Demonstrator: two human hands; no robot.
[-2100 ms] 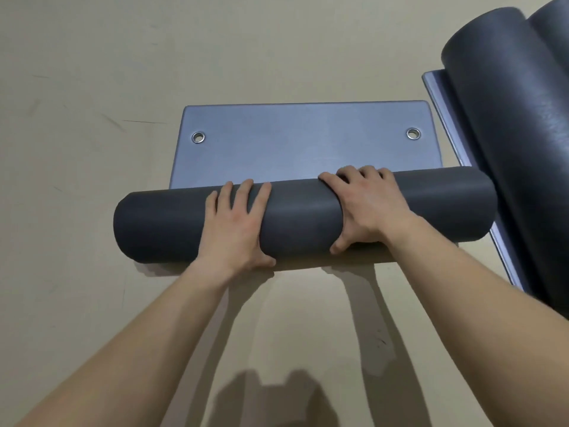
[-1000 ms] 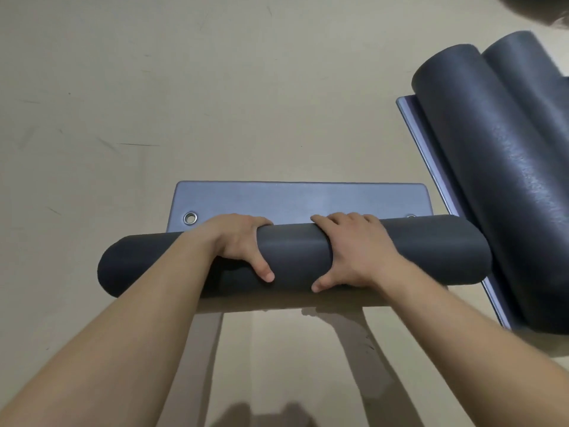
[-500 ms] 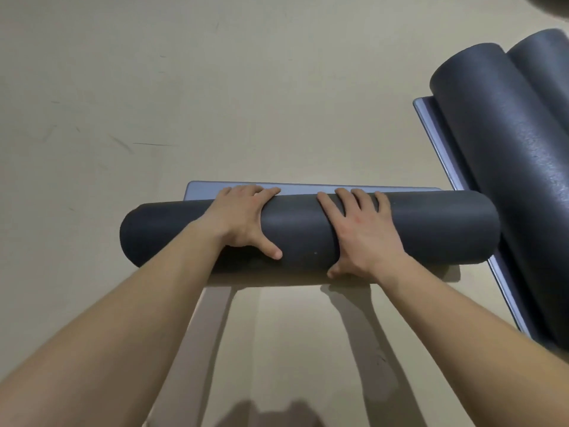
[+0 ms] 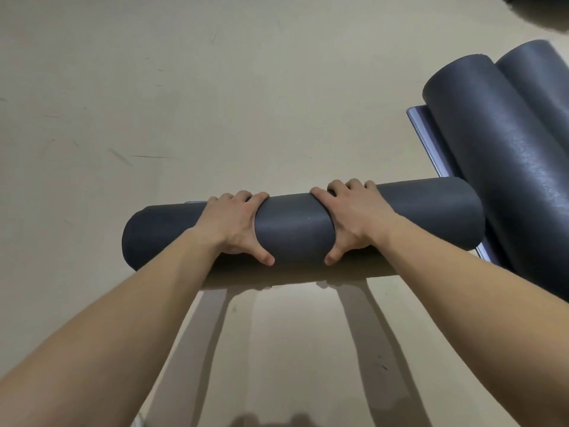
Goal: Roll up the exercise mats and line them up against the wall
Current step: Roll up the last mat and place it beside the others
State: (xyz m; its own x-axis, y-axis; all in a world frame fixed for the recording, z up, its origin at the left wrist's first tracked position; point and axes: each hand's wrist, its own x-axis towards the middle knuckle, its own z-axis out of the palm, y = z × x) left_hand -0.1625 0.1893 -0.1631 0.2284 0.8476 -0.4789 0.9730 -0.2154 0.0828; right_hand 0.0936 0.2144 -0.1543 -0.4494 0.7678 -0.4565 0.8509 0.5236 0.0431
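A dark grey rolled mat [image 4: 295, 226] lies crosswise on the beige floor in the middle of the head view. My left hand [image 4: 237, 226] grips it left of centre, fingers curled over the far side and thumb on the near side. My right hand [image 4: 351, 220] grips it right of centre the same way. Only a thin sliver of the mat's flat light-grey tail shows behind the roll at its left. The roll's right end sits close to another rolled mat.
Two more dark rolled mats [image 4: 498, 167] lie side by side at the right, angled away, the nearer one with a flat light-grey edge [image 4: 428, 140] sticking out beside it. Beige floor [image 4: 184, 103] stretches ahead and to the left. A dark blurred shape sits at the top right corner.
The mat has rolled forward over its flat tail, which shrank from a wide strip with two eyelets to a sliver. Both hands shifted from pressing on top to wrapping round the roll.
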